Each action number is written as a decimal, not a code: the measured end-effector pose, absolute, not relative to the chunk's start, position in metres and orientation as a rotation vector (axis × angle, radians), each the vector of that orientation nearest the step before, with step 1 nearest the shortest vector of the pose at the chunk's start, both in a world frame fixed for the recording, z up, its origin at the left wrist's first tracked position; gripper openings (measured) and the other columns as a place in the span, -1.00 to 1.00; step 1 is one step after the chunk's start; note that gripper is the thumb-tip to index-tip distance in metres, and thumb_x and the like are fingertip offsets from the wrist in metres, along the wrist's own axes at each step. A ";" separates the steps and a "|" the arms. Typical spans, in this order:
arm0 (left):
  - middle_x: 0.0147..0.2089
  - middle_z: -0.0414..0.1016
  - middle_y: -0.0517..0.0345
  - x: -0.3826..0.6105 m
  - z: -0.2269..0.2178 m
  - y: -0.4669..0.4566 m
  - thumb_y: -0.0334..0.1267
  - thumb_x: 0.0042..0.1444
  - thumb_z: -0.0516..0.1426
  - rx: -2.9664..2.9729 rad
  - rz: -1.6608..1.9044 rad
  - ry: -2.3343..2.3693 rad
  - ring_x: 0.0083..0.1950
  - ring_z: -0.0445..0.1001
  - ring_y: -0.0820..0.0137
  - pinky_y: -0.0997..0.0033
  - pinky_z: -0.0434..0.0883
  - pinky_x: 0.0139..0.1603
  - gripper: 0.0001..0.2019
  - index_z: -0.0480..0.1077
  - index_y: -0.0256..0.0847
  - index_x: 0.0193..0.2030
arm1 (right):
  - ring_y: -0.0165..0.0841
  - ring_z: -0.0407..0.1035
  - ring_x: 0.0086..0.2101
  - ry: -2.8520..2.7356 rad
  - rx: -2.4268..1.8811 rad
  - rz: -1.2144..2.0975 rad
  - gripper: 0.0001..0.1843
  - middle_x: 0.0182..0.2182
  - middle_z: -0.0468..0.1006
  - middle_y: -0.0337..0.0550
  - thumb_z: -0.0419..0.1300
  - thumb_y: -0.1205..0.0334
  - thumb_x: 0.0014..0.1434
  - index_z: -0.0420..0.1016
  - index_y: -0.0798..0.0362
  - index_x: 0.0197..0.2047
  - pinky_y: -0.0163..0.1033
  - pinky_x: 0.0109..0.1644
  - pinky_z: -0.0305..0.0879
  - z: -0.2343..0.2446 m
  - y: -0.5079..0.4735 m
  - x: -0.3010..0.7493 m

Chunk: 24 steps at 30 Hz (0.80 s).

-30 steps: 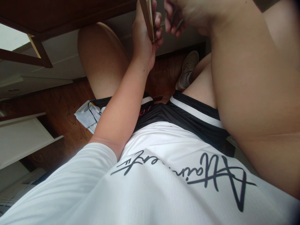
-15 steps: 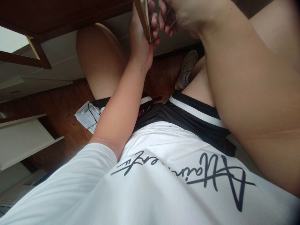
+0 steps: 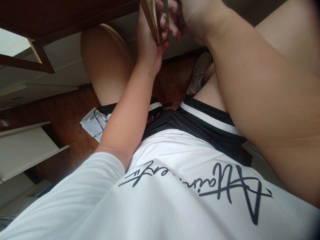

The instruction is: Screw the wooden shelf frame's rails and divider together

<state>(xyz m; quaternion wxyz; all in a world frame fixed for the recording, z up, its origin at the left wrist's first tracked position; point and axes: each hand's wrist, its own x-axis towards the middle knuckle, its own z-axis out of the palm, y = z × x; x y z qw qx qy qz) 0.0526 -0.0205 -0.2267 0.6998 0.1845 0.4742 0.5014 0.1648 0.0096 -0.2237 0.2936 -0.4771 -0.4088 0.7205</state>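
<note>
Gripping a thin wooden strip (image 3: 151,18) at the top edge of view, the left hand (image 3: 147,46) is clamped round it, above the knees. The right hand (image 3: 192,16) sits just beside, fingers (image 3: 172,25) curled toward the strip; whether it pinches anything I cannot tell. Papers (image 3: 93,123) lie on the floor (image 3: 67,113) below.

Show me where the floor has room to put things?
Bare dark brown wooden floor lies between the white shelf boards and the white papers, and beside the white shoe. Crowded up top: left hand and right hand meet at the thin wooden panel.
</note>
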 end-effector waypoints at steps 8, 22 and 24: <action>-0.51 0.11 0.29 0.051 -0.233 -0.019 -0.03 0.35 -0.24 0.515 1.110 1.072 -0.61 0.14 0.63 0.59 0.03 -0.56 -0.62 0.21 -0.23 -0.24 | -0.52 0.09 -0.72 -1.052 -1.266 1.969 -0.68 -0.64 0.15 -0.28 -0.32 0.27 0.22 -0.08 0.05 -0.56 -0.37 -0.66 -0.09 -0.207 -0.002 0.166; -0.52 0.11 0.29 0.055 -0.228 -0.021 -0.08 0.36 -0.24 0.477 1.125 1.122 -0.64 0.13 0.64 0.62 0.02 -0.60 -0.66 0.19 -0.23 -0.25 | -0.59 0.24 -0.60 -1.593 -1.311 1.676 -0.69 -0.64 0.30 -0.31 -0.06 0.42 0.24 0.22 0.14 -0.55 -0.56 -0.58 0.13 -0.207 0.011 0.184; -0.51 0.10 0.30 0.055 -0.228 -0.021 -0.07 0.37 -0.27 0.485 1.123 1.129 -0.64 0.13 0.65 0.63 0.03 -0.59 -0.64 0.19 -0.23 -0.25 | -0.60 0.26 -0.58 -1.596 -1.309 1.664 -0.69 -0.63 0.32 -0.31 -0.05 0.42 0.24 0.24 0.15 -0.54 -0.56 -0.59 0.12 -0.207 0.012 0.184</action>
